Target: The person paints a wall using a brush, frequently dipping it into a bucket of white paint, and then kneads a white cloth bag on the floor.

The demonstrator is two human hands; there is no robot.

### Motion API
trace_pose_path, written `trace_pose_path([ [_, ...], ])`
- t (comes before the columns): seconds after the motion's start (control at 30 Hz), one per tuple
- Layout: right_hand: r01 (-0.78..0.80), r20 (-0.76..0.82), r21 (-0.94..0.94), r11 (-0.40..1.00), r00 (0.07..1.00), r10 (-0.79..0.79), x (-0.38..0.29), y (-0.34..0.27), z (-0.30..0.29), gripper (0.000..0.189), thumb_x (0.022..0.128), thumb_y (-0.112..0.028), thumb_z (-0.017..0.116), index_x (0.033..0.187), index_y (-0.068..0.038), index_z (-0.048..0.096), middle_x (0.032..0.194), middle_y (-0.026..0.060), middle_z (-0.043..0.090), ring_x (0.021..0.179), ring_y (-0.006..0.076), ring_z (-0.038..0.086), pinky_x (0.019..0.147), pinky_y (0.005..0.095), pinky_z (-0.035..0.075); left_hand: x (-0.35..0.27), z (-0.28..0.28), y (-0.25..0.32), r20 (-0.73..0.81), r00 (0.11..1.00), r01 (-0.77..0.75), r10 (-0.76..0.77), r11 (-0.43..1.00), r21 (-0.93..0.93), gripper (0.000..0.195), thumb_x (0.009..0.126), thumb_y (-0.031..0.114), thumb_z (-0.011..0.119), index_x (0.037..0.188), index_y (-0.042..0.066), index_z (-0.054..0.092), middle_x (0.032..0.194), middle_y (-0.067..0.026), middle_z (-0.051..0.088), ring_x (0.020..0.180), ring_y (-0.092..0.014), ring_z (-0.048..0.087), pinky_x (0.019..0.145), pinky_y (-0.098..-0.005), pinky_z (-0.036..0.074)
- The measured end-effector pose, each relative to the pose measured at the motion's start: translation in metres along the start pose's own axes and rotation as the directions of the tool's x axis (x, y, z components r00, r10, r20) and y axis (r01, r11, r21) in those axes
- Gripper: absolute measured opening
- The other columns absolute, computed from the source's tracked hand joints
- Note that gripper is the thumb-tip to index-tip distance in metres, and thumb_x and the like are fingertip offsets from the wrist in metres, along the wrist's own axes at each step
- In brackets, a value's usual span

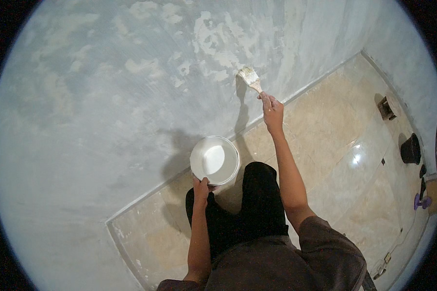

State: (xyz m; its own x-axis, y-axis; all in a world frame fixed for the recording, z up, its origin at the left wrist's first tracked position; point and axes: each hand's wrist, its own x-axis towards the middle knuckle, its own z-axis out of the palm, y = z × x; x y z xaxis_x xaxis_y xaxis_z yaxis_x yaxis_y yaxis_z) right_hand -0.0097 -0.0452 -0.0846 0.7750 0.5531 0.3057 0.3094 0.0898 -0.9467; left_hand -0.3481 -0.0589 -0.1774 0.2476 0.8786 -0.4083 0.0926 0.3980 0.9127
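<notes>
My right hand grips the wooden handle of a flat paintbrush, whose head is coated in white. The bristles are at the grey wall, close to a cluster of pale, uneven patches; whether they touch it I cannot tell. Down by my knees, my left hand holds a round white plastic bucket by its near rim, thumb on top. White paint or similar liquid shows at the bottom of the bucket. Shadows of the brush and the bucket fall on the wall.
A narrow grey skirting borders the beige tiled floor. Along the right side stand a small stool, a black bucket and a purple-and-black object. A power cord with a socket block lies at the lower right.
</notes>
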Motion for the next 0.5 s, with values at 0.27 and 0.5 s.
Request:
trace_pose_path([
  [0.27, 0.118, 0.031, -0.246, 0.962, 0.993, -0.114, -0.032, 0.169, 0.014, 0.038, 0.094, -0.033, 0.053, 0.088, 0.0, 0.071, 0.075, 0.0248, 0.066, 0.072, 0.0393, 0.066, 0.066, 0.043, 0.05, -0.006, 0.013, 0.009, -0.035, 0.997, -0.068, 0.069, 0.997, 0.02, 0.067, 0.083, 0.003, 0.042, 0.144, 0.006, 0.014, 0.125, -0.0223, 0.044, 0.099, -0.033, 0.063, 0.073, -0.0424, 0.063],
  [0.5, 0.064, 0.063, -0.386, 0.92, 0.997, -0.043, -0.014, 0.115, 0.007, 0.042, 0.093, -0.035, 0.055, 0.078, 0.0, 0.072, 0.068, 0.0243, 0.063, 0.065, 0.0377, 0.063, 0.063, 0.042, 0.049, 0.003, 0.007, 0.005, 0.006, 1.0, -0.007, 0.007, 0.999, -0.045, 0.07, 0.082, 0.002, 0.042, 0.145, 0.007, 0.013, 0.125, -0.0218, 0.044, 0.101, -0.034, 0.062, 0.073, -0.0433, 0.063],
])
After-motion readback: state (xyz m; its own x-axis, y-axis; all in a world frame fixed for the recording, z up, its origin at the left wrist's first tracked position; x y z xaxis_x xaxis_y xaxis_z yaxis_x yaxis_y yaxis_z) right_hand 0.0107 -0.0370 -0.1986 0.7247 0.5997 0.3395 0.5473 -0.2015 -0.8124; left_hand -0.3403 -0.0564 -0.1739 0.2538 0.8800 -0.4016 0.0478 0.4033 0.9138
